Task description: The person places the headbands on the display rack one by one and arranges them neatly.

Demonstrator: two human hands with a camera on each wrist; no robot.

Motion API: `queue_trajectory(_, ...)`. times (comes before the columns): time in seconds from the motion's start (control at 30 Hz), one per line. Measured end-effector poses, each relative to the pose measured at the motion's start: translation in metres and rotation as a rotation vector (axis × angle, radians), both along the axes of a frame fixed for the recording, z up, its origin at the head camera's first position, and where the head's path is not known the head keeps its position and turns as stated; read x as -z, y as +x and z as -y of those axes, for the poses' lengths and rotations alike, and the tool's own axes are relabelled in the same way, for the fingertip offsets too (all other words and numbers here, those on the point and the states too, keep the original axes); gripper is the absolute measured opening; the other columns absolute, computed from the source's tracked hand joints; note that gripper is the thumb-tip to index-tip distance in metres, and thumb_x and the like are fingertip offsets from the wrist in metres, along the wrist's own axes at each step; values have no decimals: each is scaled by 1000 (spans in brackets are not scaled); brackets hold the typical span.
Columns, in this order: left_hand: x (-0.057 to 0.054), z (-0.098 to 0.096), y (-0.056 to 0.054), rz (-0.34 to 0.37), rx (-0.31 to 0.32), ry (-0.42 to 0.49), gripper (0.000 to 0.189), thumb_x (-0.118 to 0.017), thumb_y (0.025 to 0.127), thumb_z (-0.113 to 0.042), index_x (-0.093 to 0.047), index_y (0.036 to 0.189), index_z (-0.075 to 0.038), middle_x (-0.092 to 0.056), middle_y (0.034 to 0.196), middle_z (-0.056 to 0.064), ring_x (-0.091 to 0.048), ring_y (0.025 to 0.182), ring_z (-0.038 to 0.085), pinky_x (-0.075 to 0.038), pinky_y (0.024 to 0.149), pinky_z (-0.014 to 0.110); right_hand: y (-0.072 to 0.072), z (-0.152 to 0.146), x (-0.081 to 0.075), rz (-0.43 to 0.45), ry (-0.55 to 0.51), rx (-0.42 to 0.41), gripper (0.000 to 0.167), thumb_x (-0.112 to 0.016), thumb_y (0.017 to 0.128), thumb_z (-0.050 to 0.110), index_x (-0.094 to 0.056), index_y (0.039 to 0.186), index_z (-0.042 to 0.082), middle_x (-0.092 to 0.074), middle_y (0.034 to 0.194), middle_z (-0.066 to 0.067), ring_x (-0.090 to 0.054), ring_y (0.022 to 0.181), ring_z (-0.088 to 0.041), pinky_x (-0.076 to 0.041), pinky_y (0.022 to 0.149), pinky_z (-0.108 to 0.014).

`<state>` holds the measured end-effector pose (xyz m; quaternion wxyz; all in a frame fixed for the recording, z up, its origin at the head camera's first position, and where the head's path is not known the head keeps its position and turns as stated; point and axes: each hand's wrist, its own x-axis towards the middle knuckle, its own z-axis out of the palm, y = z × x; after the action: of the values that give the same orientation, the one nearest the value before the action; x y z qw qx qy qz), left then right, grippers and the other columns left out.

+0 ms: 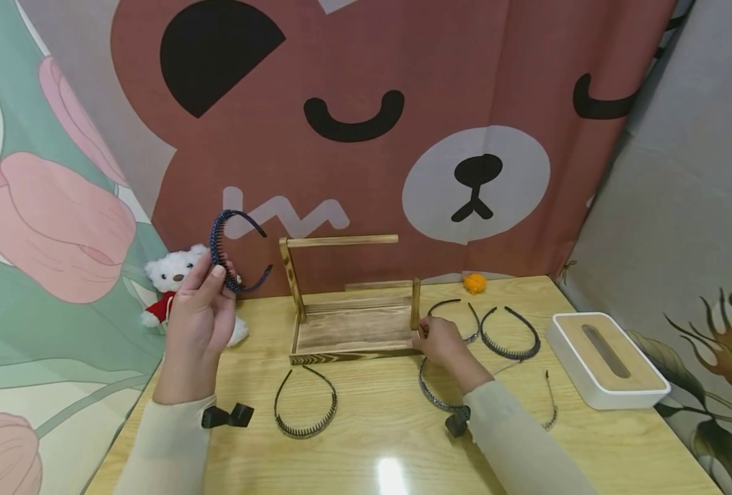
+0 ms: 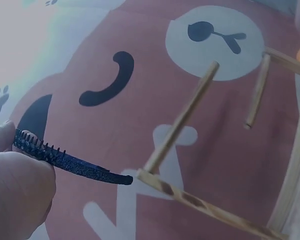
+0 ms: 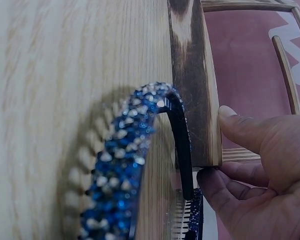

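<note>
My left hand is raised at the left, pinching a dark blue toothed headband between thumb and fingers, its two ends pointing right. In the left wrist view, teeth line the inner side of this headband. A wooden rack with a tray base and two posts bearing horizontal bars stands on the table. At its front right corner my right hand grips the edge, thumb on one side and fingers on the other. A blue and silver beaded headband lies close by that corner.
A toothed headband lies before the rack; more lie to the right, including a dark one and a thin one. A tissue box stands far right, an orange pom-pom at the back, a white teddy bear behind my left hand.
</note>
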<state>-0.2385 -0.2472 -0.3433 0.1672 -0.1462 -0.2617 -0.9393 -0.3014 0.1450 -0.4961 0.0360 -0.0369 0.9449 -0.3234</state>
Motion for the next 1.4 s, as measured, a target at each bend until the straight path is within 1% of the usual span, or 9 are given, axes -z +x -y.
queue_trajectory(0.1, -12, -6, -8, 23, -5, -29, 28, -62, 102, 13, -79, 124, 5, -75, 115, 14, -74, 100, 22, -62, 92, 25, 0, -1, 1, 1, -3, 2, 54, -80, 102, 24, -65, 145, -4, -72, 133, -22, -69, 123, -39, -61, 100, -54)
queue_trajectory(0.23, -25, -17, -22, 98, -32, -113, 26, -65, 103, 10, -82, 120, 0, -75, 114, 10, -74, 99, 19, -61, 91, 22, 0, -2, 2, 2, 0, 0, 53, -80, 102, 24, -66, 145, -3, -72, 133, -21, -69, 122, -38, -61, 99, -53)
queue_trajectory(0.33, -30, -26, -35, 132, -58, -193, 28, -63, 104, 9, -85, 115, -5, -76, 113, 7, -74, 98, 16, -59, 91, 21, 0, -4, 3, 3, -1, 2, 54, -81, 102, 24, -65, 145, -3, -72, 133, -21, -70, 122, -37, -61, 98, -53)
queue_trajectory(0.43, -30, -34, -52, 146, -79, -251, 31, -59, 106, 10, -85, 111, -8, -77, 110, 5, -73, 96, 15, -58, 91, 21, -1, -4, 4, 2, -12, 4, 53, -81, 101, 24, -66, 144, -3, -73, 131, -20, -70, 119, -36, -61, 96, -52)
queue_trajectory(0.6, -19, -42, -77, 229, -144, -332, 23, -65, 105, 7, -80, 102, -10, -74, 99, 1, -71, 91, 13, -59, 86, 20, -2, -4, 4, -2, -17, -8, 47, -80, 102, 23, -69, 140, -3, -74, 126, -19, -71, 112, -33, -62, 91, -50)
queue_trajectory(0.77, -2, -48, -95, 334, -230, -402, 20, -75, 101, 2, -76, 87, -13, -69, 93, -1, -66, 89, 12, -59, 81, 19, -2, -3, 5, -8, -19, -8, 49, -81, 101, 23, -68, 142, -2, -74, 129, -18, -71, 118, -35, -62, 94, -51)
queue_trajectory(0.93, 12, -53, -104, 392, -296, -444, 23, -79, 99, 0, -76, 82, -16, -70, 89, -4, -64, 92, 12, -57, 83, 20, -2, -3, 5, -19, -11, -10, 49, -82, 101, 24, -69, 141, -1, -74, 131, -19, -70, 121, -37, -62, 97, -53)
queue_trajectory(1.13, 22, -59, -112, 416, -356, -418, 25, -81, 97, 1, -76, 79, -16, -75, 90, -6, -66, 98, 13, -57, 86, 19, -3, -3, 5, -20, -5, -7, 50, -82, 101, 24, -69, 142, -2, -73, 132, -19, -70, 122, -38, -61, 99, -53)
queue_trajectory(1.4, 30, -63, -117, 488, -371, -435, 18, -83, 97, -6, -74, 84, -13, -71, 100, -2, -65, 100, 13, -55, 86, 20, -2, -3, 6, -34, -7, -2, 46, -82, 101, 24, -71, 138, -1, -74, 130, -19, -70, 120, -36, -60, 100, -53)
